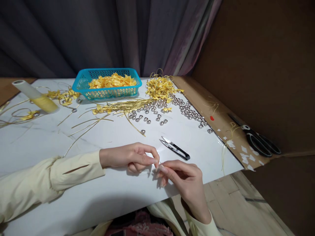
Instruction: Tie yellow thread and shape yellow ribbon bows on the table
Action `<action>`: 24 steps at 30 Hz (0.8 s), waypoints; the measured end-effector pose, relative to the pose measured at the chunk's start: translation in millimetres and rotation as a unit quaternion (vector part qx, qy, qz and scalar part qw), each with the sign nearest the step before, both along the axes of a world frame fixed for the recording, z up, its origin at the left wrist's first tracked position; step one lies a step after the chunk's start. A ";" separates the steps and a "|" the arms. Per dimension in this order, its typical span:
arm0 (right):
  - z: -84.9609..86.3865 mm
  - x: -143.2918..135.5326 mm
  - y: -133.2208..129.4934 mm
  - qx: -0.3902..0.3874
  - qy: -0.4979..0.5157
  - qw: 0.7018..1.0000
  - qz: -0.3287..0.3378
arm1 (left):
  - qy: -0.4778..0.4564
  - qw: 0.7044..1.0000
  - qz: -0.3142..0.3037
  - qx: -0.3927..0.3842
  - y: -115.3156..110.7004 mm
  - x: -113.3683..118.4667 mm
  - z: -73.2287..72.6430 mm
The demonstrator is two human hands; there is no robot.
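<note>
While left hand (137, 159) and right hand (185, 176) narrowly pinch thin strand (160, 162), snips (176, 150) lie just beyond, slanting far left to near right, closer to right hand.

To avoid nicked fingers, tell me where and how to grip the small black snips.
Take the snips by their black handles, probably from the near right, where the right hand is. They lie flat, with the parted blades pointing far left and the joined handle end toward the near right.
</note>
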State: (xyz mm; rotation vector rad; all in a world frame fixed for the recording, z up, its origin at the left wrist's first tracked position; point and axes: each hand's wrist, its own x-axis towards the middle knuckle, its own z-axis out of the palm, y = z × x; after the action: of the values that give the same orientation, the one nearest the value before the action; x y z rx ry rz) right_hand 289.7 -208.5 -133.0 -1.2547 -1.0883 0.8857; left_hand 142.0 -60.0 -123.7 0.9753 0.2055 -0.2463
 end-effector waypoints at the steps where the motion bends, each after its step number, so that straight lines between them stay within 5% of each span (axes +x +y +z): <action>1: 0.2 -0.1 -0.1 0.001 0.000 1.000 0.000 | -0.001 1.000 0.000 0.000 0.1 0.3 0.1; 24: -2.0 0.8 0.3 -0.007 0.003 1.000 0.009 | 0.008 1.000 0.001 0.008 0.1 0.0 -0.1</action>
State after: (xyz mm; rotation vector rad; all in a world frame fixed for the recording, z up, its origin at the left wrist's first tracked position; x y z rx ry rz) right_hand 290.5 -208.2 -135.0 -1.2560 -1.0919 0.9117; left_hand 142.0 -59.9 -123.8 0.9895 0.2232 -0.2514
